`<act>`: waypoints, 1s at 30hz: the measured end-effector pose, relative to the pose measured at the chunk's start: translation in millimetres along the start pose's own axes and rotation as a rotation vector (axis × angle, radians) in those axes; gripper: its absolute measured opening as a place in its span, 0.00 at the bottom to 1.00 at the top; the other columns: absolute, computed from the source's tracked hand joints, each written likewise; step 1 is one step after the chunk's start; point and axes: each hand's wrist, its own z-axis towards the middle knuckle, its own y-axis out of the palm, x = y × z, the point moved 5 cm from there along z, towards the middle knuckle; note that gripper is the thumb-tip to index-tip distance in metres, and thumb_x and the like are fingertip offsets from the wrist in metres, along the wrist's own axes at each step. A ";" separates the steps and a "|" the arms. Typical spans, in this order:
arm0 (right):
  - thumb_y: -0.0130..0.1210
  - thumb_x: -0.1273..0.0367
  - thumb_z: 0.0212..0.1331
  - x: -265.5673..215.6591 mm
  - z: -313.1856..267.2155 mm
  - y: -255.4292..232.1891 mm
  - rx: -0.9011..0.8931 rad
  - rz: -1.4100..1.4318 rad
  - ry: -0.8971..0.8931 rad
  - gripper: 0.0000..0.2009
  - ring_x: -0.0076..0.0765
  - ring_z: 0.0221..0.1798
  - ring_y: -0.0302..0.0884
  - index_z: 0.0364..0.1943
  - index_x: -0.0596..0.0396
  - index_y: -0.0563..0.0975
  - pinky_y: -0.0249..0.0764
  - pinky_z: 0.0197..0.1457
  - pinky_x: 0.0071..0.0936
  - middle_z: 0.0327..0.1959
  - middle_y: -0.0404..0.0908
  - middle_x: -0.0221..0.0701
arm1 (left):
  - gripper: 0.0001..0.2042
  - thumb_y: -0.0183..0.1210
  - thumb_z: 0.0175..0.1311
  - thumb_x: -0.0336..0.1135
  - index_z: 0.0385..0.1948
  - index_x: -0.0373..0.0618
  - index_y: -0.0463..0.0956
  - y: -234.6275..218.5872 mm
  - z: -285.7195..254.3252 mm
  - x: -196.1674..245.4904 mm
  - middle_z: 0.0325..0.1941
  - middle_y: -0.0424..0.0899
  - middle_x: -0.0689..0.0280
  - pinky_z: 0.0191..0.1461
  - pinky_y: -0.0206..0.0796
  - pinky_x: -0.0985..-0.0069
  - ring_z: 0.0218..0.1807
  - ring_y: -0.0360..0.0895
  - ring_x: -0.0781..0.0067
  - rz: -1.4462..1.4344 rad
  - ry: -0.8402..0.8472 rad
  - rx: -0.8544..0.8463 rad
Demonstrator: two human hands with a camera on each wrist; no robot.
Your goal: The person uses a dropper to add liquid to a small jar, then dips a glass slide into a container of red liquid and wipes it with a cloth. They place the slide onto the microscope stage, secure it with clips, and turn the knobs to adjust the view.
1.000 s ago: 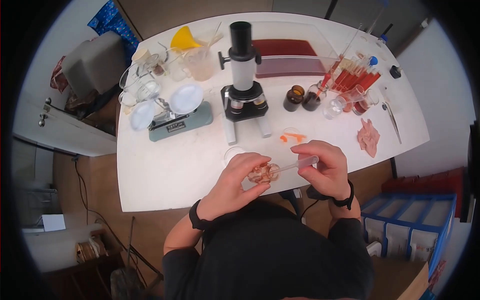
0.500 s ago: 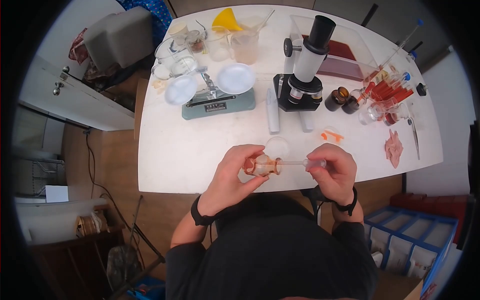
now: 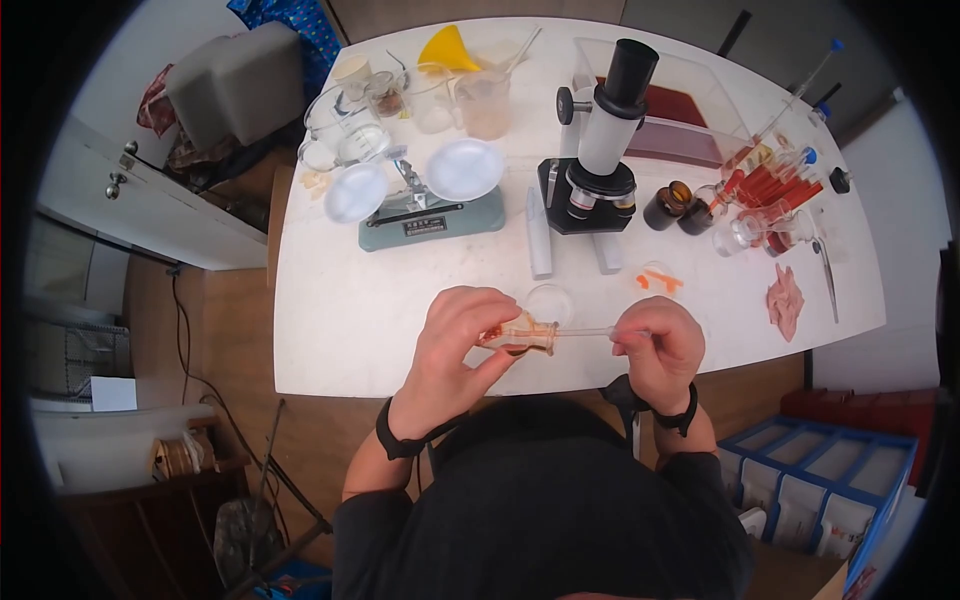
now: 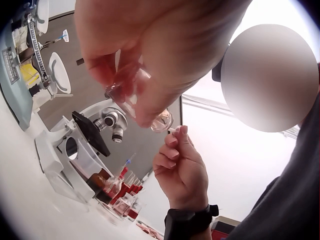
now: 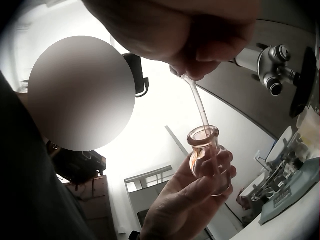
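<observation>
My left hand point(image 3: 440, 348) grips a small clear glass bottle point(image 3: 538, 336) by its body, thumb on the near side and fingers on the far side. Brownish-red stains show on the glass. The bottle is tilted, its flared mouth towards my right hand point(image 3: 665, 345). That hand pinches a translucent plastic dropper point(image 3: 585, 332) at the bulb end, and its fingers mostly cover the bulb. In the right wrist view the dropper's stem point(image 5: 198, 100) runs through the bottle's mouth point(image 5: 202, 135) and down inside. A round clear dish point(image 3: 549, 302) lies on the table just beyond the bottle.
Beyond my hands stand a microscope point(image 3: 600, 150) and a balance scale point(image 3: 430, 225). Brown bottles point(image 3: 664, 208), red-filled test tubes point(image 3: 785, 185) and glassware are at the right, with tweezers point(image 3: 827, 280) and a crumpled pink cloth point(image 3: 785, 303). Orange pieces point(image 3: 660, 281) lie nearer.
The head view has swung left, shifting the table rightward in it. The bottle has turned so its mouth points right, and my right fingers now cover more of the dropper's bulb.
</observation>
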 end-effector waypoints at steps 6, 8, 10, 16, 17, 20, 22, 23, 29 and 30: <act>0.57 0.78 0.54 19.9 -12.3 0.4 0.024 0.244 0.190 0.07 0.22 0.24 0.72 0.36 0.61 0.76 0.67 0.29 0.18 0.29 0.77 0.32 | 0.22 0.69 0.39 0.22 0.41 0.44 0.73 2.4 -1.2 -2.2 0.44 0.79 0.60 0.50 0.65 0.67 0.47 0.74 0.58 0.008 -0.004 0.018; 0.57 0.78 0.53 21.5 -14.3 3.2 0.009 0.251 0.204 0.09 0.22 0.26 0.72 0.40 0.62 0.75 0.68 0.31 0.18 0.31 0.77 0.31 | 0.22 0.69 0.39 0.22 0.41 0.44 0.73 2.7 -1.6 -3.4 0.44 0.79 0.60 0.50 0.65 0.67 0.47 0.74 0.58 0.001 -0.009 0.023; 0.57 0.79 0.53 23.8 -17.8 4.6 0.024 0.292 0.257 0.11 0.22 0.29 0.73 0.41 0.62 0.75 0.68 0.33 0.18 0.31 0.77 0.31 | 0.22 0.69 0.39 0.22 0.41 0.44 0.73 3.0 -1.7 -3.3 0.44 0.78 0.60 0.50 0.65 0.67 0.47 0.74 0.58 0.007 -0.006 0.014; 0.61 0.80 0.49 22.5 -19.8 2.5 -0.001 0.284 0.171 0.10 0.25 0.28 0.74 0.37 0.61 0.77 0.68 0.31 0.20 0.29 0.78 0.33 | 0.23 0.68 0.38 0.22 0.41 0.44 0.73 1.3 -3.2 -4.4 0.44 0.78 0.60 0.50 0.65 0.67 0.47 0.73 0.58 0.043 -0.009 0.009; 0.62 0.80 0.48 21.5 -18.9 2.3 -0.007 0.236 0.102 0.10 0.26 0.26 0.74 0.36 0.60 0.77 0.68 0.30 0.21 0.28 0.78 0.34 | 0.23 0.68 0.38 0.21 0.41 0.44 0.73 1.2 -3.9 -5.1 0.44 0.78 0.60 0.50 0.65 0.66 0.47 0.73 0.58 0.048 -0.013 0.012; 0.58 0.77 0.53 17.6 -19.2 3.5 -0.008 0.050 -0.090 0.05 0.22 0.21 0.70 0.33 0.60 0.74 0.65 0.24 0.18 0.25 0.75 0.34 | 0.23 0.68 0.38 0.21 0.40 0.44 0.73 1.3 -4.4 -3.0 0.44 0.78 0.60 0.50 0.65 0.66 0.47 0.73 0.57 0.059 -0.006 0.007; 0.59 0.77 0.53 16.7 -20.1 4.0 -0.002 0.028 -0.105 0.06 0.22 0.22 0.70 0.33 0.60 0.74 0.65 0.24 0.18 0.24 0.75 0.33 | 0.22 0.68 0.37 0.21 0.40 0.44 0.74 2.5 -3.2 0.7 0.45 0.77 0.60 0.50 0.64 0.66 0.47 0.73 0.57 0.062 0.002 -0.008; 0.59 0.77 0.53 16.3 -20.6 4.3 0.000 0.019 -0.114 0.06 0.22 0.22 0.70 0.32 0.60 0.74 0.65 0.24 0.18 0.24 0.75 0.33 | 0.22 0.67 0.37 0.21 0.40 0.44 0.74 3.0 -3.0 1.9 0.45 0.77 0.60 0.50 0.64 0.66 0.47 0.73 0.57 0.064 0.005 -0.015; 0.61 0.76 0.52 28.4 -23.3 6.4 -0.017 0.119 0.098 0.10 0.21 0.23 0.71 0.36 0.60 0.72 0.67 0.27 0.17 0.23 0.74 0.30 | 0.23 0.67 0.37 0.20 0.41 0.43 0.74 3.1 -5.4 -2.0 0.45 0.77 0.60 0.50 0.65 0.66 0.48 0.73 0.57 0.053 -0.011 -0.008; 0.60 0.76 0.52 28.2 -23.6 7.4 -0.026 0.140 0.108 0.11 0.21 0.24 0.71 0.38 0.60 0.72 0.67 0.27 0.17 0.24 0.74 0.31 | 0.23 0.67 0.37 0.21 0.41 0.43 0.73 3.3 -5.6 -2.4 0.45 0.77 0.60 0.50 0.65 0.66 0.48 0.73 0.57 0.052 -0.014 -0.007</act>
